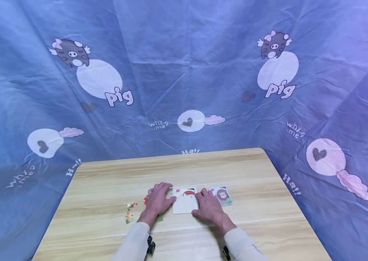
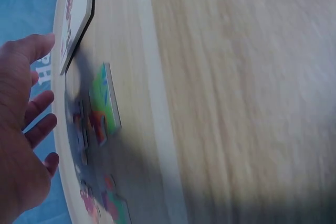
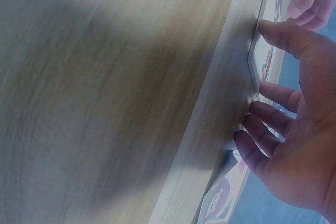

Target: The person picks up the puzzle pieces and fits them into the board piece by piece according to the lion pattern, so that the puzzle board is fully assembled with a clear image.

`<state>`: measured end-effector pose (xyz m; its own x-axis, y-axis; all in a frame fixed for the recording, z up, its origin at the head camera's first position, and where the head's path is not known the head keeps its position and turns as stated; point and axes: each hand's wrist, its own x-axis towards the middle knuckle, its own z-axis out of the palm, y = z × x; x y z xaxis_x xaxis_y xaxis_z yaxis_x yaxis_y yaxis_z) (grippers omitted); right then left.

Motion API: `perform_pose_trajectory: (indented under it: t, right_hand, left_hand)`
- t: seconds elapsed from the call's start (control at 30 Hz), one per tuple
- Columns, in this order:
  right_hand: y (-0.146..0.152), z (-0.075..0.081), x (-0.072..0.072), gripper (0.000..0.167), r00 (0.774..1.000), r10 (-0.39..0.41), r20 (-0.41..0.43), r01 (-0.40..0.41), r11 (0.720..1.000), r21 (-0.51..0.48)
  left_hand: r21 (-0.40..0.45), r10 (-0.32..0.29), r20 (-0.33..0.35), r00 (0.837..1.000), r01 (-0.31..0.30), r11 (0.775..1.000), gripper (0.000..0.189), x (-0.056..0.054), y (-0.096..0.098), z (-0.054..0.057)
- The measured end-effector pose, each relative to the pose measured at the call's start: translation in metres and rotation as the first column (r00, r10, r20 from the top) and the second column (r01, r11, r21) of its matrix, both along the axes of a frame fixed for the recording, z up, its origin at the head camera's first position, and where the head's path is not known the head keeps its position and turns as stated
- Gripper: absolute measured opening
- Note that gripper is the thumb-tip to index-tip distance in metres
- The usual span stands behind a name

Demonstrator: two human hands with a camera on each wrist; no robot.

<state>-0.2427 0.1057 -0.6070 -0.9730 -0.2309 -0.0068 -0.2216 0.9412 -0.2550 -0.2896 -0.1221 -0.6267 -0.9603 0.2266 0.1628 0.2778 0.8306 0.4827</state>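
Note:
A small white puzzle board (image 1: 184,206) lies on the wooden table between the two hands. Picture pieces (image 1: 188,192) with a red-and-white design fill its far half; the near half is plain white. My left hand (image 1: 158,198) is at the board's left edge, fingers loosely spread and thumb tip close to the rim. At the right side, my right hand (image 1: 209,207) touches the board with its thumb at the near corner and its fingers along the edge. Partly under the left hand lie loose puzzle pieces, one of them green (image 2: 105,98).
Just right of the right hand is a lion picture card (image 1: 223,195), partly covered by the fingers. More loose pieces (image 1: 129,217) lie left of the left hand. The wooden table (image 1: 105,174) ends at a blue patterned cloth (image 1: 158,94) behind and on both sides.

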Motion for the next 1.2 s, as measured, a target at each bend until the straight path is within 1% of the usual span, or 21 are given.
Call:
perform_pose_trajectory:
  t: [0.17,0.4,0.57,0.7,0.77,1.07,1.2]
  right_hand:
    - [0.001,-0.001,0.0,0.069,1.0,0.0,0.007,0.001,1.0,-0.006]
    - [0.0,0.0,0.002,0.068,1.0,-0.009,0.02,0.009,1.0,-0.009]
    - [-0.002,0.001,0.002,0.068,1.0,-0.004,0.01,0.005,1.0,-0.017]
    - [-0.002,0.002,0.001,0.068,1.0,-0.007,0.0,0.007,1.0,-0.01]
    - [-0.002,0.001,0.001,0.068,1.0,-0.008,-0.001,0.008,1.0,-0.002]
    - [-0.001,0.0,0.001,0.068,1.0,-0.011,0.001,0.011,1.0,-0.014]
    - [-0.002,0.0,0.0,0.069,1.0,-0.009,0.002,0.009,1.0,-0.015]
  left_hand:
    - [0.002,0.028,0.0,1.0,-0.028,1.0,0.047,0.004,-0.009,0.001]
    - [0.04,0.063,0.027,0.998,-0.064,0.997,0.052,0.008,-0.022,0.006]
    - [0.045,0.094,0.024,0.995,-0.095,0.994,0.052,0.009,-0.033,0.011]
    - [0.047,0.115,0.046,0.992,-0.117,0.992,0.053,0.009,-0.042,0.013]
    - [0.046,0.124,0.058,0.991,-0.127,0.991,0.054,0.01,-0.045,0.013]
    - [0.068,0.146,0.054,0.988,-0.149,0.986,0.054,0.015,-0.062,0.011]
    - [0.059,0.165,0.059,0.984,-0.169,0.984,0.054,0.017,-0.071,0.009]
